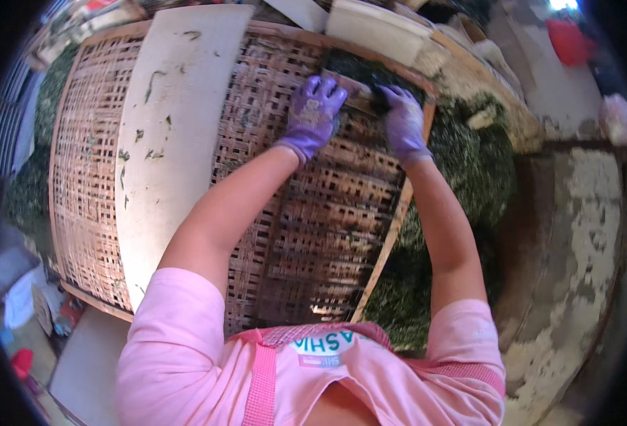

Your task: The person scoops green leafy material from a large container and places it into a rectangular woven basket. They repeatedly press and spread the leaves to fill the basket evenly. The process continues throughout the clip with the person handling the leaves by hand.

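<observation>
My left hand [315, 116], in a purple work glove, lies at a wooden strip [353, 88] near the far right corner of a woven lattice rack [270, 106]; its fingers curl at the strip's left part. My right hand [403, 120], gloved alike, bends its fingers over the strip's right end and some dark green leafy matter. More dark green matter [364, 66] fills the corner beyond the strip. What the palms touch is hidden. A long pale board [177, 106] with green scraps on it lies across the rack, left of my hands.
Green leafy heaps lie right of the rack [462, 154] and at its left [55, 106]. A worn, stained ledge [574, 266] stands at the right. A pale container [380, 34] sits beyond the rack; a red thing [569, 42] is at the upper right.
</observation>
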